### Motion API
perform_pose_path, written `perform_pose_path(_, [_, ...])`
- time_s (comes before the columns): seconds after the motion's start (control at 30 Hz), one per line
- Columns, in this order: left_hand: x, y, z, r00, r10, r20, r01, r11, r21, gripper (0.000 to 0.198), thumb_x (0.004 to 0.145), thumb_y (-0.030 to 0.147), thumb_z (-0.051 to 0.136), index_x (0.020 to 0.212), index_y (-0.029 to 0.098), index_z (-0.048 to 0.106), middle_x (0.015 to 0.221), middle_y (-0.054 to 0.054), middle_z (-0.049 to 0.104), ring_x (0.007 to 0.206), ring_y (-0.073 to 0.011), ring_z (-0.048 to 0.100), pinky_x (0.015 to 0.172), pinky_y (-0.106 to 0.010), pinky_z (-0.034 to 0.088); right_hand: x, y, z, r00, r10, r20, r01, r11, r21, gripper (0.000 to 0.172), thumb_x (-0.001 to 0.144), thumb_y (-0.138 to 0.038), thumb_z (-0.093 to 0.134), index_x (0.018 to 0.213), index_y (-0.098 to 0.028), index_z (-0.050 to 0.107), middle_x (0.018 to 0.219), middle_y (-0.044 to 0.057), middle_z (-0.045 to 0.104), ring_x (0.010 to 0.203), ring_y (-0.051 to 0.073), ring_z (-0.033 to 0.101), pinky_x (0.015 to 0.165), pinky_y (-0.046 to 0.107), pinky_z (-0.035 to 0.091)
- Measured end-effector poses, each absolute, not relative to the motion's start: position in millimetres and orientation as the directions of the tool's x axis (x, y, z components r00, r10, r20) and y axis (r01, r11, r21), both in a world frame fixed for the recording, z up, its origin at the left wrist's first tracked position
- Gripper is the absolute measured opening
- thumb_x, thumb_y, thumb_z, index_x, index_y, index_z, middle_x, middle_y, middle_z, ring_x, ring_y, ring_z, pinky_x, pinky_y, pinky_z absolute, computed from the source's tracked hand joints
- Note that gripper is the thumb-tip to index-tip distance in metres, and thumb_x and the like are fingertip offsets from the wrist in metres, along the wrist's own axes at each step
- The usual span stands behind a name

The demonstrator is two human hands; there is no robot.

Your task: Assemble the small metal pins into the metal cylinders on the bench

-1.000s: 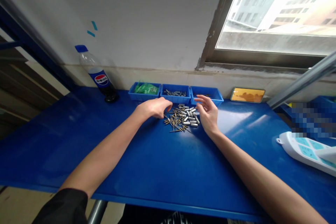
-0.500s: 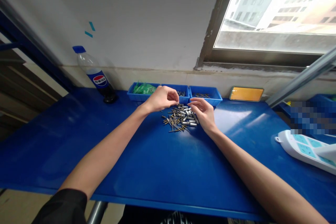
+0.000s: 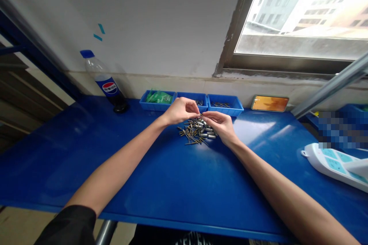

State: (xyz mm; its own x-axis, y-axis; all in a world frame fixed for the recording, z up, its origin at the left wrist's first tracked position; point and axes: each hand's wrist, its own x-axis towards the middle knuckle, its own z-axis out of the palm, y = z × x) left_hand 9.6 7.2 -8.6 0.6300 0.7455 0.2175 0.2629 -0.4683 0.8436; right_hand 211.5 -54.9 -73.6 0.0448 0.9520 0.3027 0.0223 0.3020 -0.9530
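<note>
A heap of small metal pins and silver cylinders [image 3: 197, 132] lies on the blue table [image 3: 172, 183]. My left hand [image 3: 181, 110] hovers just above the heap with its fingers pinched together. My right hand [image 3: 220, 124] meets it fingertip to fingertip, also pinched. A tiny metal part seems to sit between the two pinches, too small to name. Behind the hands stand three blue bins: one with green bags [image 3: 157, 98], one with silver parts [image 3: 198, 99], one with thin pins [image 3: 222, 105].
A cola bottle [image 3: 105, 82] stands at the back left by the wall. An orange-screened phone [image 3: 269, 103] lies right of the bins. A white power strip [image 3: 335, 164] rests at the right edge. A metal pole [image 3: 330, 88] slants across the window side.
Both hands lifted from the heap and came together; the left hand rose from the table, the right hand's spread fingers closed to a pinch touching the left fingertips.
</note>
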Motion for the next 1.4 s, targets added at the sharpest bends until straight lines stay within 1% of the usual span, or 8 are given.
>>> perform_pose_path(0.23, [3,7,-1,0.698,0.697,0.166,0.364,-0.544,0.756,0.021,0.080,0.025,0.072,0.098,0.014,0.073,0.091,-0.008,0.079,0.083,-0.0180,0.075,0.076,-0.026,0.058,214,-54,-76,0.124,0.948,0.294,0.048,0.290,-0.956,0.032,0.074,-0.046,0.085,0.094,-0.021,0.081,0.094,0.007,0.081,0.086,0.025,0.077,0.084,0.041,0.062])
perform_pose_path(0.43, [-22,12,16,0.710,0.695,-0.114,0.699,-0.675,0.237,0.030,0.068,0.008,0.068,0.095,0.018,0.076,0.093,-0.007,0.077,0.082,-0.0202,0.070,0.067,-0.024,0.049,217,-51,-77,0.380,0.853,0.357,0.071,0.358,-0.931,0.041,0.079,-0.038,0.077,0.115,-0.020,0.075,0.117,0.011,0.078,0.108,0.028,0.073,0.094,0.046,0.059])
perform_pose_path(0.57, [-23,8,15,0.620,0.752,-0.223,0.783,-0.612,0.111,0.044,0.062,0.000,0.061,0.098,0.020,0.075,0.091,-0.006,0.076,0.072,-0.0192,0.067,0.056,-0.024,0.040,217,-54,-73,0.390,0.864,0.319,0.045,0.328,-0.944,0.044,0.078,-0.034,0.071,0.120,-0.020,0.070,0.112,0.011,0.078,0.092,0.025,0.074,0.081,0.041,0.060])
perform_pose_path(0.7, [-19,6,9,0.625,0.756,-0.193,0.781,-0.609,0.140,0.040,0.064,-0.001,0.058,0.092,0.020,0.077,0.085,-0.006,0.075,0.067,-0.0189,0.065,0.056,-0.025,0.040,217,-56,-72,0.367,0.873,0.322,0.054,0.326,-0.944,0.038,0.078,-0.032,0.066,0.114,-0.020,0.070,0.104,0.009,0.079,0.075,0.020,0.070,0.071,0.036,0.057])
perform_pose_path(0.9, [-16,7,9,0.662,0.737,-0.138,0.749,-0.640,0.172,0.031,0.066,0.003,0.060,0.085,0.018,0.078,0.082,-0.007,0.076,0.068,-0.0182,0.066,0.058,-0.025,0.042,219,-53,-77,0.325,0.885,0.333,0.065,0.330,-0.942,0.032,0.081,-0.031,0.063,0.110,-0.020,0.069,0.098,0.007,0.078,0.069,0.018,0.067,0.066,0.033,0.054])
perform_pose_path(1.17, [-3,2,14,0.732,0.656,0.186,0.511,-0.708,0.487,0.012,0.075,0.012,0.065,0.079,0.015,0.076,0.076,-0.004,0.075,0.069,-0.0153,0.069,0.064,-0.023,0.049,214,-58,-70,0.201,0.909,0.364,0.130,0.344,-0.930,0.024,0.083,-0.034,0.066,0.103,-0.022,0.071,0.091,0.004,0.078,0.075,0.020,0.070,0.075,0.036,0.057])
perform_pose_path(1.3, [3,-1,11,0.685,0.684,0.251,0.386,-0.632,0.672,0.011,0.077,0.017,0.069,0.083,0.014,0.078,0.081,-0.005,0.079,0.074,-0.0165,0.073,0.069,-0.024,0.054,212,-61,-68,0.104,0.921,0.376,0.170,0.356,-0.919,0.030,0.086,-0.038,0.067,0.112,-0.023,0.071,0.103,0.006,0.079,0.098,0.024,0.073,0.090,0.040,0.056])
perform_pose_path(1.4, [6,-1,6,0.646,0.717,0.260,0.325,-0.567,0.757,0.011,0.077,0.021,0.073,0.083,0.013,0.078,0.082,-0.007,0.079,0.075,-0.0170,0.074,0.070,-0.025,0.056,213,-62,-69,0.044,0.927,0.372,0.159,0.361,-0.919,0.034,0.088,-0.042,0.069,0.116,-0.024,0.071,0.104,0.006,0.079,0.101,0.025,0.073,0.092,0.040,0.056])
